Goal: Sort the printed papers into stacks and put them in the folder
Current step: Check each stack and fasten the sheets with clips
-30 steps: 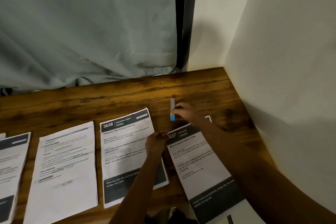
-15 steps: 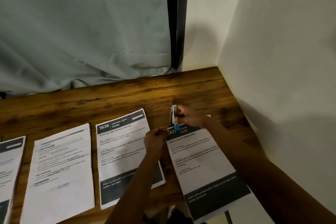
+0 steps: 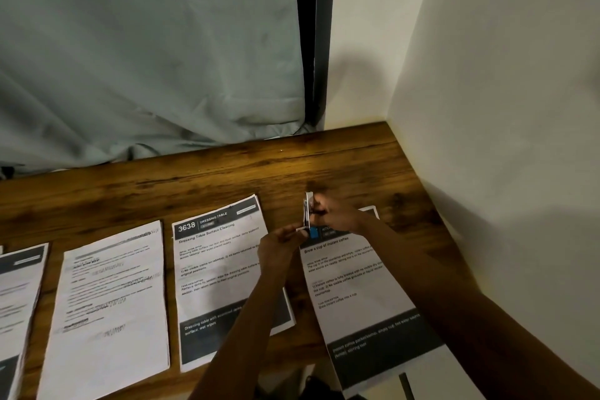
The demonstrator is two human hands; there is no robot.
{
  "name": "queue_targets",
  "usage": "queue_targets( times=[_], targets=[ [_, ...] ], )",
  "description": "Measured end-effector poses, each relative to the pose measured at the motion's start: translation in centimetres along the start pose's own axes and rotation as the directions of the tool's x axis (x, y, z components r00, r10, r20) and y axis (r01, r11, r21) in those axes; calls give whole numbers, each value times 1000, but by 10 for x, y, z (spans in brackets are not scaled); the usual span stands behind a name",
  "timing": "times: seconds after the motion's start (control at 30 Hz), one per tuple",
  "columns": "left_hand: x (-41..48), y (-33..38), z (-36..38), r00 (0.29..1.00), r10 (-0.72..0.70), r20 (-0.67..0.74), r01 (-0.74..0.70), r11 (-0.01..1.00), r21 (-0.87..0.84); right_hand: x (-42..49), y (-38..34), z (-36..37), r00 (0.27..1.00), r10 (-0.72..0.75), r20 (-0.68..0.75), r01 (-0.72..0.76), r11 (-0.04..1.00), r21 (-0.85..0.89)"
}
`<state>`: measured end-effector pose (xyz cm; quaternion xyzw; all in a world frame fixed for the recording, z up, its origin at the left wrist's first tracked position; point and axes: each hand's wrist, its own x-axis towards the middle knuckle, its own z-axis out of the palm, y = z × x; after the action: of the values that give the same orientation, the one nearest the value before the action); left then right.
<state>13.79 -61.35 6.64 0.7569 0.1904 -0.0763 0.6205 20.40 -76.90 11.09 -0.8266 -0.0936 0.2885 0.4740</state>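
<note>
I see the right hand [image 3: 334, 213] gripping a small stapler [image 3: 308, 208] at the top corner of the coffee sheets [image 3: 354, 282], left hand [image 3: 279, 248] pinching that same corner. Sheets lie on the table [image 3: 227, 172], other stacks [image 3: 220, 263] alongside.

The left edge cuts the leftmost sheet [image 3: 19, 302]; the second sheet [image 3: 110, 302] has blurred print; the right hand [image 3: 334, 214] covers part of the kitchen sheet [image 3: 357, 286] header.

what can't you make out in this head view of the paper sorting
All in the head view:
- Silver-and-blue tool: mostly covered by the right hand; probably a stapler, unsure.
- Kitchen stack: its number is hidden behind the tool and the left hand, which pinches its corner.
- Second stack from left: text blurred.
- Leftmost stack: cut off by the frame's left edge.
</note>
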Motion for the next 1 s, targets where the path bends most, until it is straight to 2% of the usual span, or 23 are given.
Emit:
queue_targets(
  times=[0.1,0.37,0.53,0.67,0.77,0.83,0.93,1.0],
  targets=[
    [-5,3,1,996,74,43,-80,980,181,1,2,5,999,2,-34,-2,1000,3],
    [-8,4,7,980,198,-3,-193,958,213,4,10,19,986,-5,-167,4,1000,-2],
    [-2,-4,5,991,134,-22,-126,965,232,4,9,18,991,-16,-132,16,1000,0],
    [4,-6,1,999,42,8,-43,979,200,3,6,8,992,-85,-97,90,994,57],
    [10,-6,0,1000,5,0,-5,986,166,1,2,-3,964,-160,-212,192,971,143],
    [14,-7,1,1000,-11,-9,12,991,132,2,4,-17,914,-166,-371,208,975,75],
    [22,-8,3,1000,-24,-13,25,992,121,6,31,-44,820,-193,-539,70,968,-241],
    [28,-9,4,999,-29,-22,32,989,143,5,57,-58,811,-55,-583,-195,913,-358]
  ],
)
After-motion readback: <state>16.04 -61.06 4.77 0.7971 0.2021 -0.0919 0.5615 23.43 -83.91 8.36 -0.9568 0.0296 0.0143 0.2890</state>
